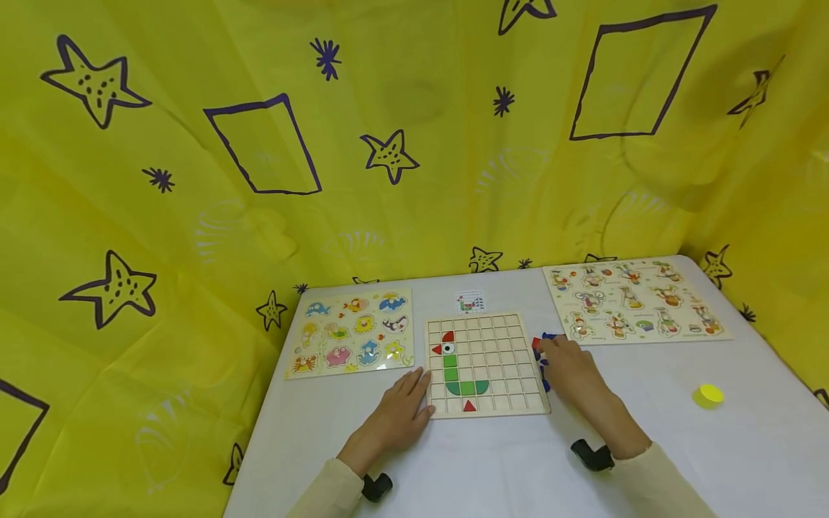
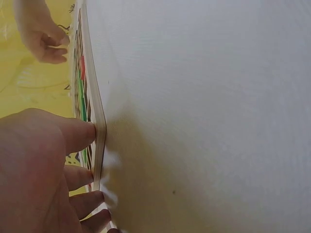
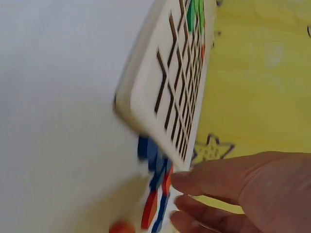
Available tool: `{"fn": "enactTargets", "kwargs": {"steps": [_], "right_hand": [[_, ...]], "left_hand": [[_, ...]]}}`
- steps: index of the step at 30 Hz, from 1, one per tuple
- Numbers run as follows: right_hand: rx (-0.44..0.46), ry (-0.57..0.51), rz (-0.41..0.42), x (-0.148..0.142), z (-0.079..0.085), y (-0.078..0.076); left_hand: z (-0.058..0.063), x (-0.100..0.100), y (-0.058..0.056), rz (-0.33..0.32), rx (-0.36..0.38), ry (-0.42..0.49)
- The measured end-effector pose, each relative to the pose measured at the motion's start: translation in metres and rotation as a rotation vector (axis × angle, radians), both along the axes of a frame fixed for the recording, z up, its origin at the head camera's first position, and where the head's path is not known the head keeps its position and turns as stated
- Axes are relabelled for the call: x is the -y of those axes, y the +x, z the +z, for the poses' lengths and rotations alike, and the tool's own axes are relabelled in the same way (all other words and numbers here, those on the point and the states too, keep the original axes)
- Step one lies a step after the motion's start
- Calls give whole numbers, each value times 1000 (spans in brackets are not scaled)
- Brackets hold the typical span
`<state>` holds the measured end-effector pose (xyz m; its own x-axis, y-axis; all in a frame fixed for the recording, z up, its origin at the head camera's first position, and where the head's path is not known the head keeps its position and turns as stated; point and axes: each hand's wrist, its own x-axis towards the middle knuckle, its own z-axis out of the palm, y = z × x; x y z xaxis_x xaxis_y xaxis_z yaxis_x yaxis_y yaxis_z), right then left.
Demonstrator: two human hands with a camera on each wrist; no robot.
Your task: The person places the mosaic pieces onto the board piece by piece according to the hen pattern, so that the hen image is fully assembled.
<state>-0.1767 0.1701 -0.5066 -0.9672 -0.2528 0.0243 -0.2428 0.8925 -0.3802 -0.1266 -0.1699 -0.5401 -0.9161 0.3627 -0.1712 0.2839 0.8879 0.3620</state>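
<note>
A wooden grid board lies on the table, with green, red and white pieces set in its squares, among them an eye piece and a lone red triangle near the front. My left hand rests against the board's left edge, thumb by the near corner and fingers extended along the side. At the right edge, my right hand is over a small pile of blue and red pieces. Its thumb and fingers are bent near a red piece, with a gap between them. The hand partly hides the pile.
A small picture card lies behind the board. An animal puzzle is at the left, and a larger figure puzzle at the back right. A yellow round piece sits at the right. Yellow patterned cloth stands behind the table.
</note>
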Motion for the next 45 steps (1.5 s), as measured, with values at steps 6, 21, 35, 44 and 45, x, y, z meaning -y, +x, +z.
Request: {"fn": "enactTargets", "kwargs": {"steps": [6, 21, 35, 44, 45], "right_hand": [[67, 8, -4, -26, -9, -7], [171, -33, -18, -42, -13, -11], [133, -122, 2, -33, -5, -14], [163, -270, 145, 32, 0, -8], [172, -269, 161, 40, -1, -8]], "left_hand": [[1, 0, 0, 5, 10, 4], [0, 0, 0, -4, 14, 3], [1, 0, 0, -1, 3, 9], [1, 0, 0, 4, 2, 8], [1, 0, 0, 4, 4, 7]]}}
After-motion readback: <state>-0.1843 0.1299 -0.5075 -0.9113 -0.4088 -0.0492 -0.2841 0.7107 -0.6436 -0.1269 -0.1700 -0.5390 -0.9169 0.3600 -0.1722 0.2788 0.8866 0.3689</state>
